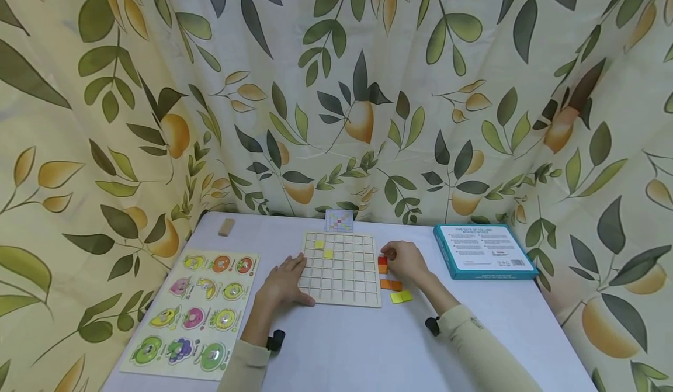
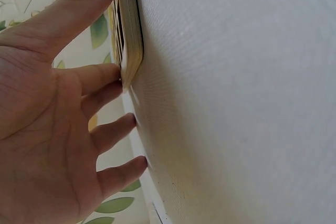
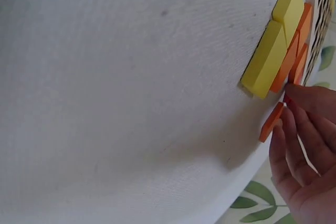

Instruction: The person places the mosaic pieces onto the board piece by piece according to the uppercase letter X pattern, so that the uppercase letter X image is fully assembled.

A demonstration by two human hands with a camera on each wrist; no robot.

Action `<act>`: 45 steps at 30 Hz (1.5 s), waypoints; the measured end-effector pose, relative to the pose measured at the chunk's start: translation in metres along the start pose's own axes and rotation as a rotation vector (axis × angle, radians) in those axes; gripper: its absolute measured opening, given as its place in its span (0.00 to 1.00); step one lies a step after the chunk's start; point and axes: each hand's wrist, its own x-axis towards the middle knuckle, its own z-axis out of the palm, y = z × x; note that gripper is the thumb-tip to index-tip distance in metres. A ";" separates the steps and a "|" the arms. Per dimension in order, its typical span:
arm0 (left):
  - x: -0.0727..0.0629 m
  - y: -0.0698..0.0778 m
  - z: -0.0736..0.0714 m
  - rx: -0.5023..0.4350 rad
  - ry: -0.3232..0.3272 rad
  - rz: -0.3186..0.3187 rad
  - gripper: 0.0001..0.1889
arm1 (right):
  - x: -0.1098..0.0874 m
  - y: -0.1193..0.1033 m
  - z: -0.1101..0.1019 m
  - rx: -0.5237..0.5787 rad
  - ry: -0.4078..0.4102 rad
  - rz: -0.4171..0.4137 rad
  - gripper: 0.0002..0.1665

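Observation:
A pale wooden grid board (image 1: 342,281) lies mid-table, with yellow tiles (image 1: 328,254) in two of its squares. My left hand (image 1: 284,281) rests along the board's left side, fingers extended and thumb near the front corner; the left wrist view has fingertips at the board's edge. To the right of the board, my right hand (image 1: 405,260) pinches a red tile (image 3: 286,98) between thumb and fingers, most of it hidden by them. Beside those fingertips stands a single orange tile (image 3: 271,123). Nearer me lie orange tiles (image 1: 391,285) and a pair of yellow tiles (image 1: 401,297).
A small coloured pattern card (image 1: 339,220) sits behind the board. On the left lies a fruit picture board (image 1: 210,310), with a small brown block (image 1: 226,227) farther back. A teal-edged box (image 1: 484,252) occupies the right rear. A leaf-patterned curtain (image 1: 336,164) surrounds the table.

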 end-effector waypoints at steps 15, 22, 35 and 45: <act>0.001 0.000 -0.001 -0.012 0.009 -0.011 0.62 | -0.003 0.004 -0.001 0.058 0.049 -0.090 0.21; 0.000 0.001 -0.001 -0.018 0.005 0.001 0.62 | -0.006 0.002 -0.001 0.131 0.055 -0.040 0.14; 0.001 0.001 0.000 -0.004 0.011 0.013 0.62 | -0.004 0.008 -0.007 0.258 0.098 0.025 0.12; 0.000 0.001 -0.001 -0.002 0.004 0.004 0.62 | -0.001 -0.007 0.000 0.416 0.152 0.066 0.14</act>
